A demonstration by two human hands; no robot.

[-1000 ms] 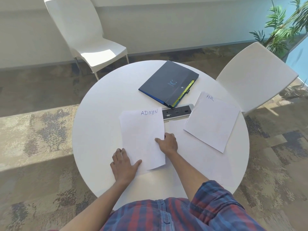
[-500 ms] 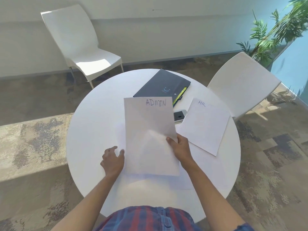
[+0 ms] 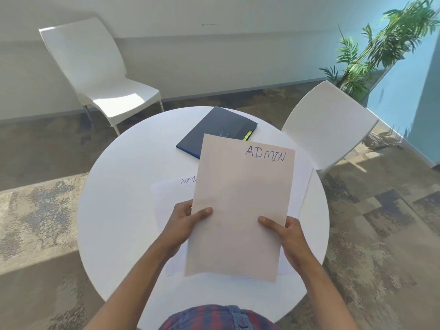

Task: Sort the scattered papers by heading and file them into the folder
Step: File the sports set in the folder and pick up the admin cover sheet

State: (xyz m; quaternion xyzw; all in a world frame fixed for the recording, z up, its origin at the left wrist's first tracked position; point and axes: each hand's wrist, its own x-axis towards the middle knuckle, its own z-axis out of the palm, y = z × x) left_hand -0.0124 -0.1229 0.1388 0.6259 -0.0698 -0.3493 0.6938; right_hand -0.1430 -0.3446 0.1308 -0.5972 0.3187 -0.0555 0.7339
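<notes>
I hold up a sheet headed ADMIN point(image 3: 240, 201) above the round white table point(image 3: 119, 210). My left hand point(image 3: 183, 225) pinches its left edge, thumb on the front. My right hand point(image 3: 288, 236) pinches the right edge the same way. Under it, a second sheet headed ADMIN point(image 3: 173, 194) lies flat on the table, mostly covered. More white paper point(image 3: 302, 186) shows past the lifted sheet's right edge; its heading is hidden. The dark blue folder point(image 3: 212, 132) lies shut at the table's far side, with a yellow-green tab point(image 3: 247, 135) at its right edge.
One white chair point(image 3: 95, 75) stands beyond the table at the far left, another white chair point(image 3: 328, 125) at the right. A green plant point(image 3: 381, 46) stands by the blue wall at the far right. Patterned carpet surrounds the table.
The top ADMIN sheet rose off the table into both hands, uncovering a second ADMIN sheet beneath. My left hand went from resting flat to pinching the sheet's edge. The view tilted up.
</notes>
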